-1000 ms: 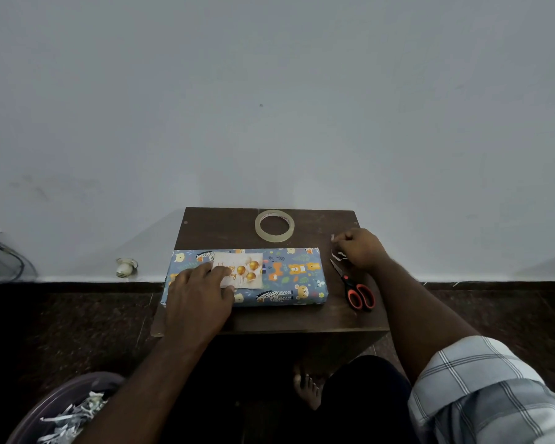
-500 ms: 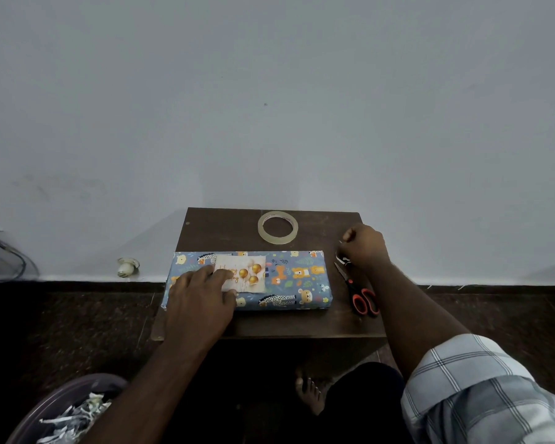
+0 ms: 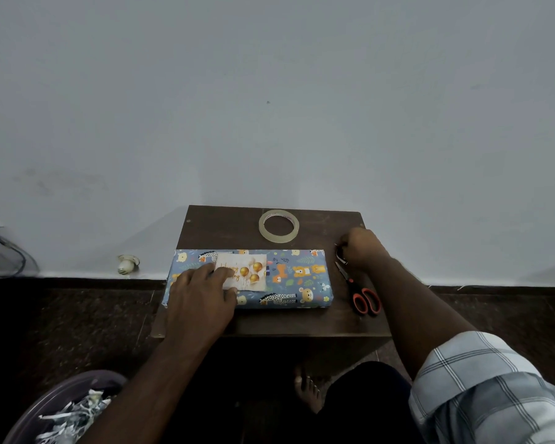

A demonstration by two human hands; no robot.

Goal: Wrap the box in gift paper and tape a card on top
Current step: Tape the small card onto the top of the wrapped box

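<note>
A box (image 3: 297, 278) wrapped in blue animal-print paper lies along the front of a small dark wooden table (image 3: 221, 229). On its top left sits a white card (image 3: 252, 272) with gold balloons. My left hand (image 3: 199, 293) rests on the box with straight fingers pressing the card's left part. My right hand (image 3: 362, 248) is at the table's right side, just past the box's end, with its fingers curled and pinching a small clear piece of tape (image 3: 341, 253) beside the scissor tips. A roll of clear tape (image 3: 264, 231) lies flat behind the box.
Red-handled scissors (image 3: 364, 299) lie right of the box, blades pointing away. The table stands against a grey wall. A purple tub (image 3: 61, 392) of shredded paper sits at the lower left on the dark floor. Cables (image 3: 4, 257) hang at the far left.
My right hand has shifted slightly back and right from the scissor tips, fingers still curled. My left hand stays on the card.
</note>
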